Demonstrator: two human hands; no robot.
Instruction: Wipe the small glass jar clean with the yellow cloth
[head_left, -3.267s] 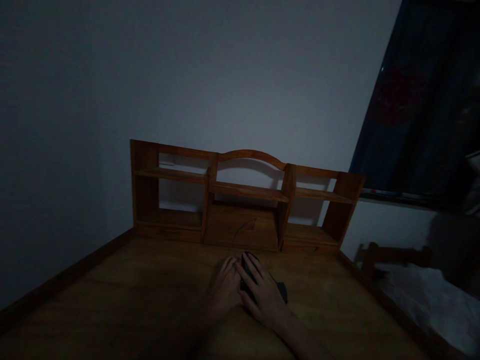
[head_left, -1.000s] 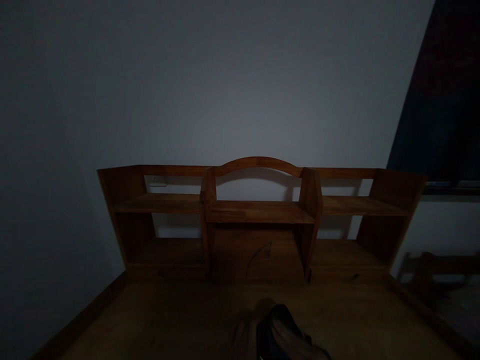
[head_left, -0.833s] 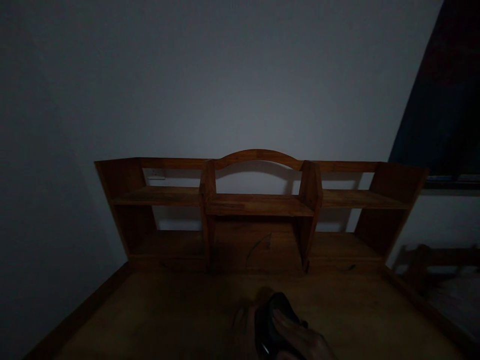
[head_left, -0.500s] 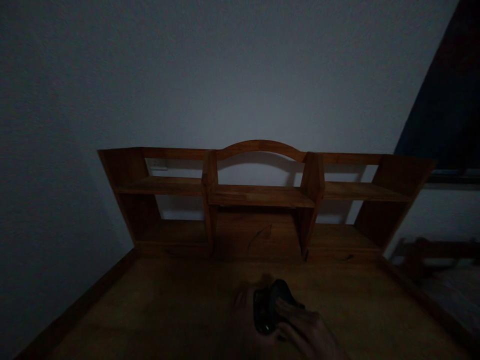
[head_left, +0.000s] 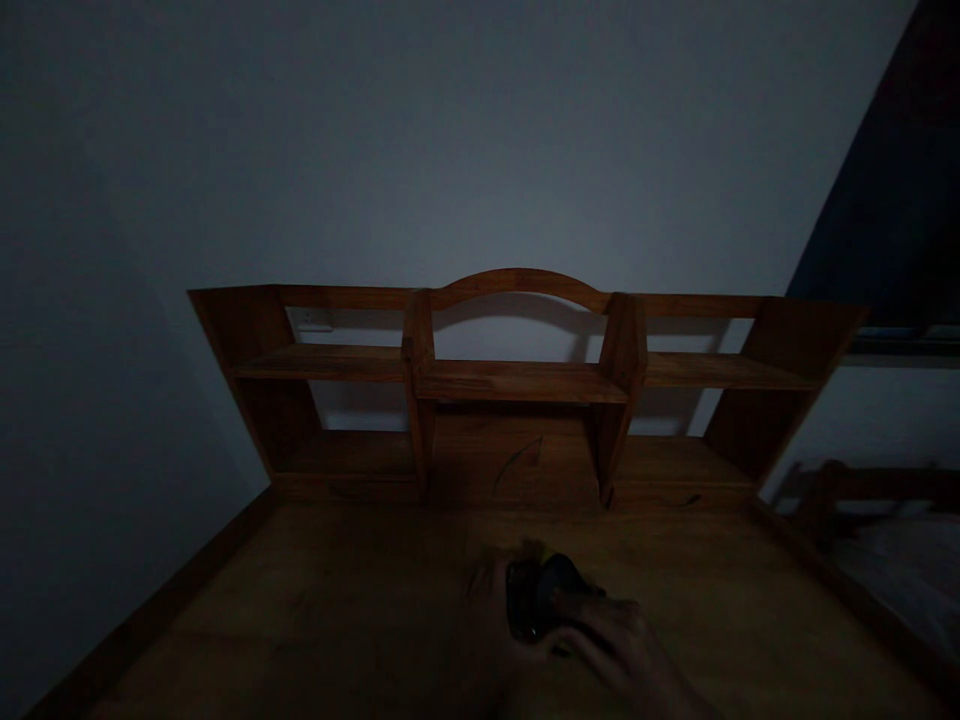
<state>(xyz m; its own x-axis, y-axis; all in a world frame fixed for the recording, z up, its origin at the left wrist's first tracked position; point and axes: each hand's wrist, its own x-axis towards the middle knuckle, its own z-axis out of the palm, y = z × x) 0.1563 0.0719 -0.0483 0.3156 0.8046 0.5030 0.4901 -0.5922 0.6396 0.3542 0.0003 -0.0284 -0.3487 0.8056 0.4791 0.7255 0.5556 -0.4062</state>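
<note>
Both my hands are low in the middle of the head view, over a wooden desk top [head_left: 337, 590]. Between them is a small black object [head_left: 551, 590] with a rounded body and a glossy rim on its left side; the dim light hides its exact kind. A bit of yellow shows at its top edge. My left hand [head_left: 487, 610] is closed around its left side, dark and partly blurred. From the right, my right hand [head_left: 604, 630] grips it, fingers bent and pressed onto the dark body.
A wooden shelf unit [head_left: 521, 382] with an arched top rail stands at the back of the desk against a pale wall [head_left: 480, 150]. A wall socket [head_left: 315, 320] shows behind its left side. Raised edges border the desk. At right are a dark window [head_left: 892, 220] and wooden furniture [head_left: 885, 485].
The shelf unit sits slightly higher in the view. Both hands still hold the black object, now a little higher in the picture, and a bit of yellow has come into sight at its top.
</note>
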